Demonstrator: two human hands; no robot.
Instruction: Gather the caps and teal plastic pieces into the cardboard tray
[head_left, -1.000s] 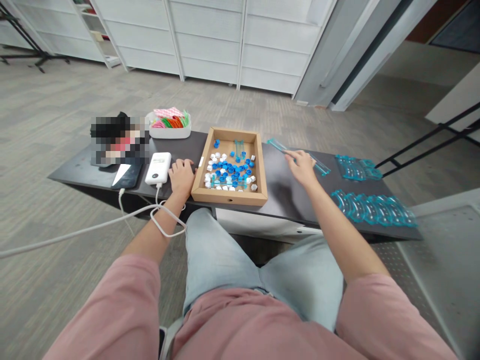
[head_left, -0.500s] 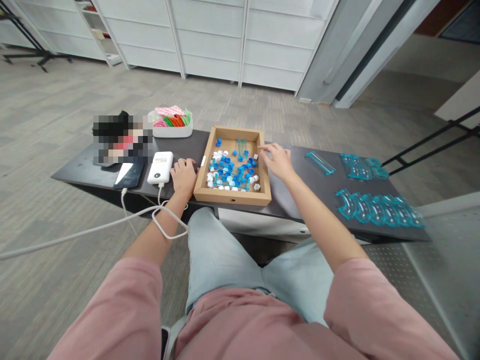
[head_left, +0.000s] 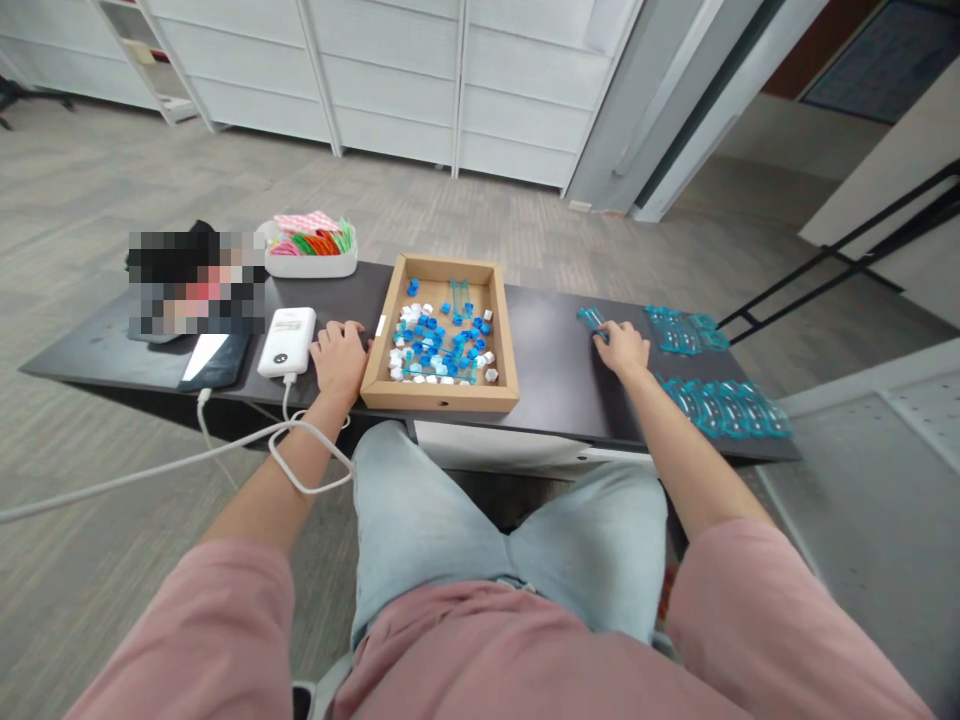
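A seated person's right hand (head_left: 622, 348) rests on a clear blue plastic strip (head_left: 589, 320) lying on the dark table (head_left: 551, 370), fingers curled over it; whether they grip it is unclear. The left hand (head_left: 339, 358) lies loosely clenched, touching the shallow cardboard tray (head_left: 439, 393) of blue and white caps (head_left: 435, 340).

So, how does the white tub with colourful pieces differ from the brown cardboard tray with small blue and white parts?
The white tub is small, rounded plastic; the brown cardboard tray is larger, square and shallow. The tub holds pink, orange and green pieces heaped above its rim; the tray holds blue and white parts scattered flat. The left hand rests beside the tray, apart from the tub. Both stand on the dark table.
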